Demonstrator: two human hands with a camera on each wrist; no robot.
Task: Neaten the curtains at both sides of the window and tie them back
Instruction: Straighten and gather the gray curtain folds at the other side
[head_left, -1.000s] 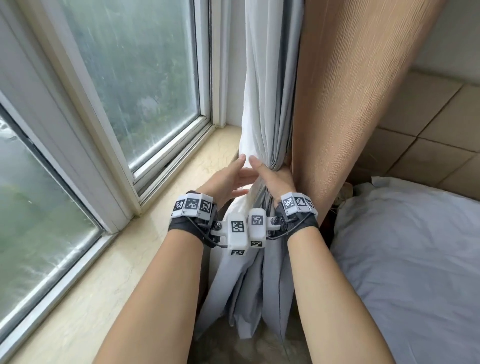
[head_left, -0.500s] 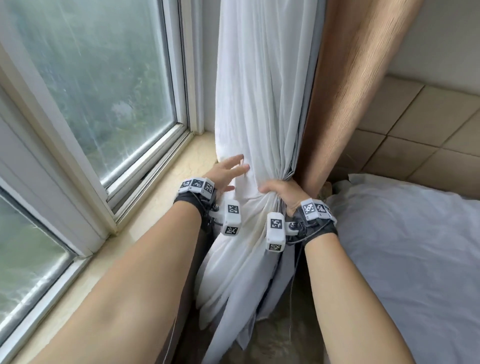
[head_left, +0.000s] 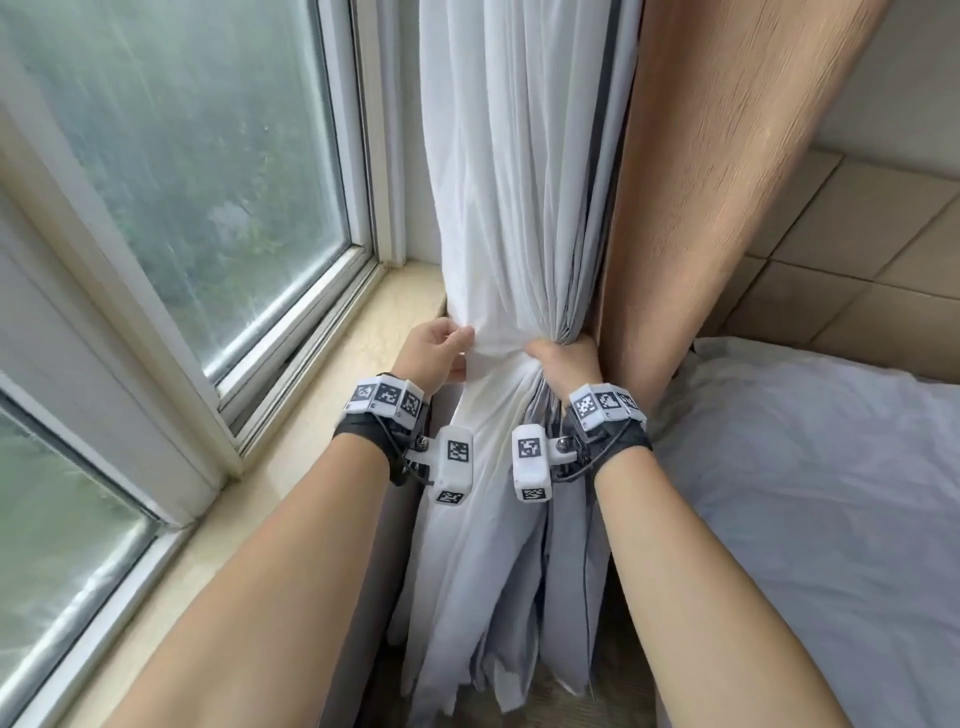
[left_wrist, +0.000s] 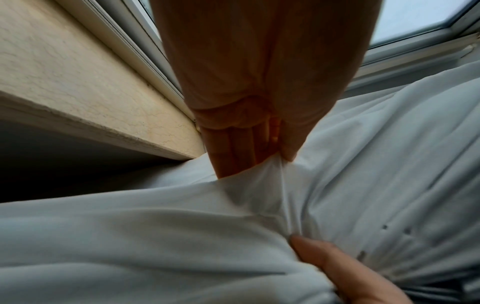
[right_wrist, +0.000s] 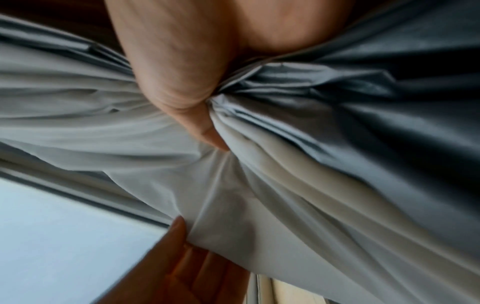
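A white sheer curtain hangs beside the window, wrapped over a grey curtain behind it. My right hand grips the gathered bundle at sill height, thumb in front, fingers hidden behind the cloth. In the right wrist view that thumb presses into bunched grey and white folds. My left hand pinches the sheer's left edge just left of the right hand. The left wrist view shows its fingers and thumb nipping a tuck of white fabric. No tie-back is in view.
A cream stone sill runs under the window frame on the left. A tan ribbed panel stands right of the curtains. A bed with a pale grey cover fills the lower right, below beige wall tiles.
The white sheer has been drawn across the front of the bundle. My left hand went from flat fingers on the cloth to pinching its edge. The right hand kept its grip.
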